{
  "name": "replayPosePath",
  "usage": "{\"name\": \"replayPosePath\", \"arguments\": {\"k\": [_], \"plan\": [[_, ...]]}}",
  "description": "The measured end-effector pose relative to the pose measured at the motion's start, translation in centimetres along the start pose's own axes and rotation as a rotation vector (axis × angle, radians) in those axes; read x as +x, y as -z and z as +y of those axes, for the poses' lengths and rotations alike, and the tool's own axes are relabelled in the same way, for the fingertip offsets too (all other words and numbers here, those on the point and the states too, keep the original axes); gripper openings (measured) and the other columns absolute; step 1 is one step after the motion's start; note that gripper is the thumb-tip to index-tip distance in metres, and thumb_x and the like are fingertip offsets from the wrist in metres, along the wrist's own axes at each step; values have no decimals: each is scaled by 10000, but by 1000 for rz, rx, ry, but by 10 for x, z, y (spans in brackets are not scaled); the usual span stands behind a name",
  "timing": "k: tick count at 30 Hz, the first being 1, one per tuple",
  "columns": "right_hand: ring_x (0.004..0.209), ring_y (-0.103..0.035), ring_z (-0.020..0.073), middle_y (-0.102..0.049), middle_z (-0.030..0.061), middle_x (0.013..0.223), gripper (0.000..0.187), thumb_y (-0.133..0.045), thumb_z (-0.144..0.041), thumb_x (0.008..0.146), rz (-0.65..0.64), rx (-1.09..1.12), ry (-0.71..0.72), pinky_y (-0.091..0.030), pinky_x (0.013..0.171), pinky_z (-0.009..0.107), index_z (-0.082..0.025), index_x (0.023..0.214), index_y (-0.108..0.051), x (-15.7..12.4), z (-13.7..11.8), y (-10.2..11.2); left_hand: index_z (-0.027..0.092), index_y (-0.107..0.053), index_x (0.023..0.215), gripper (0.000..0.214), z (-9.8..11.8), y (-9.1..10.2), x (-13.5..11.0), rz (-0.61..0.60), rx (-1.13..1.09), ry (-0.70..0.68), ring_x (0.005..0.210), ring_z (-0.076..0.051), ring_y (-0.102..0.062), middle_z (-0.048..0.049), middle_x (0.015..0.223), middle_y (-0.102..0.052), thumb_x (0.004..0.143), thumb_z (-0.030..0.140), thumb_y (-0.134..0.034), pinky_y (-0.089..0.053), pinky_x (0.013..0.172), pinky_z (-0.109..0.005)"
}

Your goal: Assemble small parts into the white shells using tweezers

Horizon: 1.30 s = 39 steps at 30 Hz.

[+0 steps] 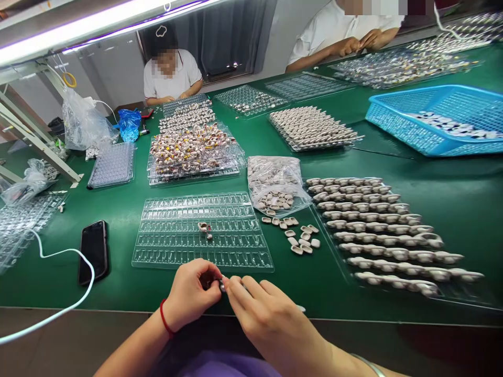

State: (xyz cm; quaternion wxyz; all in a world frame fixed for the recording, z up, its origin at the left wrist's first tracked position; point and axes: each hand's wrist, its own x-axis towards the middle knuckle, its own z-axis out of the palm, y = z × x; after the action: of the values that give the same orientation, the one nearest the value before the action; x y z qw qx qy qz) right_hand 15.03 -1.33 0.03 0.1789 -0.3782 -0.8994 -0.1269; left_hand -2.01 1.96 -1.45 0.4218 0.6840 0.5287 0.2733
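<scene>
My left hand (192, 293) and my right hand (259, 309) meet at the near edge of the green table (118, 209). Both pinch a small metal-looking part (222, 285) between their fingertips. Just beyond them lies a clear plastic tray (173, 251) with rows of pockets, holding one or two small pieces (205, 229) near its middle. To its right, loose small beige shells (301, 240) lie scattered in front of an open plastic bag (275, 180) of the same pieces.
A tray filled with rows of beige pieces (389, 235) lies at right. A black phone (93, 250) and white cable (58, 293) lie at left. A blue basket (436, 118) stands far right. Two other people sit at the table's far side among more trays.
</scene>
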Motion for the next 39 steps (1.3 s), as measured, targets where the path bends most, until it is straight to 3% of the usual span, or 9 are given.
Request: {"name": "replayPosePath", "arguments": {"k": [5, 8, 11, 14, 18, 22, 26, 33, 39], "plan": [[679, -582, 179, -623, 53, 822, 349, -491, 33, 783, -57, 284, -88, -461, 593, 280, -134, 1047, -647, -3, 31, 4, 162, -585, 757, 129, 4, 4, 1, -77, -182, 68, 570, -102, -486, 31, 625, -562, 685, 58, -557, -378, 541, -212], [662, -594, 137, -603, 38, 860, 334, -483, 19, 805, -43, 605, -135, -483, 591, 226, -172, 1028, -644, -7, 40, -6, 164, -559, 778, 147, 12, 8, 0, -160, -293, 113, 538, -84, -426, 58, 595, -509, 668, 70, -581, -325, 503, -199], [668, -598, 120, -608, 49, 896, 300, -436, 1, 835, 43, 794, -36, -477, 570, 202, -184, 944, -646, -10, 37, -18, 172, -526, 787, 216, 18, 7, -1, -227, -419, 159, 525, -71, -401, 75, 594, -491, 630, 86, -647, -306, 484, -183], [708, -631, 134, -646, 73, 916, 297, -381, -9, 873, 114, 816, 63, -492, 565, 208, -171, 897, -629, -11, 33, -24, 184, -488, 788, 306, 20, 5, 0, -282, -555, 209, 539, -68, -445, 73, 619, -527, 607, 107, -723, -342, 501, -173], [812, -695, 162, -700, 114, 994, 287, -380, 1, 896, 176, 829, 134, -556, 646, 231, -145, 974, -615, -14, 35, -20, 194, -477, 817, 387, 21, 11, -1, -348, -678, 231, 638, -96, -568, 37, 721, -612, 617, 156, -807, -411, 565, -187], [868, -699, 151, -702, 112, 980, 273, -395, 14, 886, 213, 993, 31, -569, 717, 210, -158, 922, -605, -17, 35, -11, 175, -577, 927, 381, 24, 24, -4, -354, -627, 199, 817, -151, -623, -38, 899, -670, 650, 208, -837, -475, 686, -240], [782, -690, 135, -692, 99, 938, 224, -439, -10, 902, 256, 1046, -82, -569, 677, 198, -173, 896, -593, -18, 31, -8, 141, -645, 848, 317, 24, 24, -8, -335, -681, 291, 663, -110, -591, -14, 757, -658, 655, 283, -852, -450, 623, -224], [735, -670, 121, -690, 88, 926, 204, -443, -48, 933, 244, 1064, -110, -555, 640, 194, -181, 891, -592, -19, 31, -5, 105, -710, 779, 302, 20, 17, -11, -347, -853, 436, 573, -114, -629, -38, 654, -711, 601, 269, -890, -470, 585, -224], [733, -669, 120, -690, 84, 927, 192, -455, -77, 950, 257, 1105, -122, -555, 642, 197, -184, 886, -600, -19, 27, -5, 106, -710, 765, 261, 20, 11, -15, -314, -886, 411, 554, -97, -614, -24, 629, -696, 613, 225, -886, -469, 567, -207]]}}
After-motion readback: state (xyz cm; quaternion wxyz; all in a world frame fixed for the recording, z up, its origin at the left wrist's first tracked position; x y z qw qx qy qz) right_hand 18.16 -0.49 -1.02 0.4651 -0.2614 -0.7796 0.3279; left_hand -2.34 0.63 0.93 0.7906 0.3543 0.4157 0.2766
